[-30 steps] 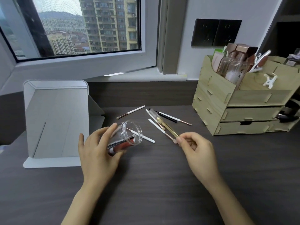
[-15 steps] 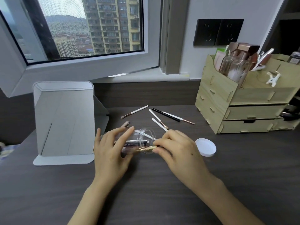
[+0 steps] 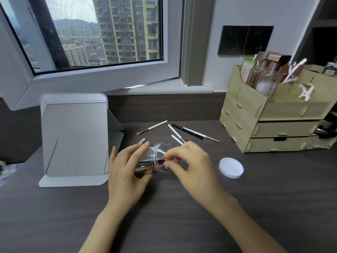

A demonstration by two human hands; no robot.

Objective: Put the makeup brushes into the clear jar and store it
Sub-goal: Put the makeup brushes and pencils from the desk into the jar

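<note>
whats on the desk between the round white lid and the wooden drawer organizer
Nothing: in the head view, only bare dark wood-grain desk separates the round white lid from the light wooden drawer organizer.

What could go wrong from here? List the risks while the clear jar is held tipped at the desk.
1. The clear plastic jar lies tilted in the left hand, mouth sideways, so brushes already inside could slide out.
2. The right hand works at the mouth; its sleeve-side sweep could scatter the loose white-handled brushes behind it.
3. The round white lid sits near the right wrist and could be knocked away.
</note>
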